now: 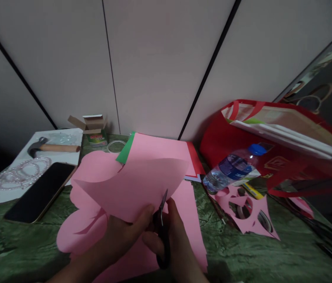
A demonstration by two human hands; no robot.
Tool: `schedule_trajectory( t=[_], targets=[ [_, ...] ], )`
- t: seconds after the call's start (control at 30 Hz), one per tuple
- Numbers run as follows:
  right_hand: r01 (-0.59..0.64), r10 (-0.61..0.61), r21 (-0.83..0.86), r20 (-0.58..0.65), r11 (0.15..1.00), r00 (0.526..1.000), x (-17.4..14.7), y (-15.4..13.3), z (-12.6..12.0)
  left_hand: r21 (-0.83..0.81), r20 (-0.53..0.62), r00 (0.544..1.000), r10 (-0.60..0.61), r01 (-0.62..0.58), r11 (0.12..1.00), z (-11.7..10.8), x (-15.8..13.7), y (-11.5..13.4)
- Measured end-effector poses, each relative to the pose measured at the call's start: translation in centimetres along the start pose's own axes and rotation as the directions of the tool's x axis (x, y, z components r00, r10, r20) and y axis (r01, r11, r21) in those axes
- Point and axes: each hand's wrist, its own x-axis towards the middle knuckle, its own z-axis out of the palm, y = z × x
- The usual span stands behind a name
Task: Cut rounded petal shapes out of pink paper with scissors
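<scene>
My left hand (pixel 127 234) pinches the near edge of a curved sheet of pink paper (pixel 133 182), thumb on top. A pair of black-handled scissors (pixel 163 236) is in my right hand (pixel 174 232), its blades pointing up and away at the paper's near right edge. Whether the blades are in the paper or just against it, I cannot tell. Below both hands lies a stack of pink sheets (pixel 188 220). Pink rounded cut-outs (pixel 79 228) are piled left of it. Behind, more pink paper (pixel 161 147) rests over green and red sheets.
At left are a black phone (pixel 40 192), a hammer (pixel 56 147), clear beads (pixel 24 173) and an opened small box (pixel 96 135). At right stand a red bag (pixel 221 133) and a tilted water bottle (pixel 230 169). Pink paper with holes (pixel 250 220) and black scissors (pixel 325 232) lie nearer.
</scene>
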Motion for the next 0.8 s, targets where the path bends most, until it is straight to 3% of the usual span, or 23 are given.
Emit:
schedule_trajectory(
  t=[0.1, 0.47, 0.7, 0.8],
  targets=[
    [-0.051, 0.053, 0.085, -0.019, 0.995, 0.998, 0.1, 0.1, 0.0, 0.002, -0.062, 0.998, -0.008, 0.009, 1.0, 0.1, -0.1, 0.0],
    [-0.118, 0.124, 0.089, -0.061, 0.989, 0.99, 0.2, 0.9, -0.2, -0.019, -0.027, 1.0, -0.004, 0.003, 1.0, 0.0, -0.2, 0.3],
    [-0.035, 0.035, 0.032, -0.015, 0.999, 0.999, -0.3, 0.0, -0.4, -0.037, -0.066, 0.997, -0.034, 0.032, 0.999, 0.0, -0.1, 0.3],
    [-0.063, 0.063, 0.041, -0.006, 0.997, 0.998, -0.7, -0.6, -0.3, -0.034, -0.053, 0.998, -0.045, 0.043, 0.998, -0.1, -0.1, 0.4]
  ],
)
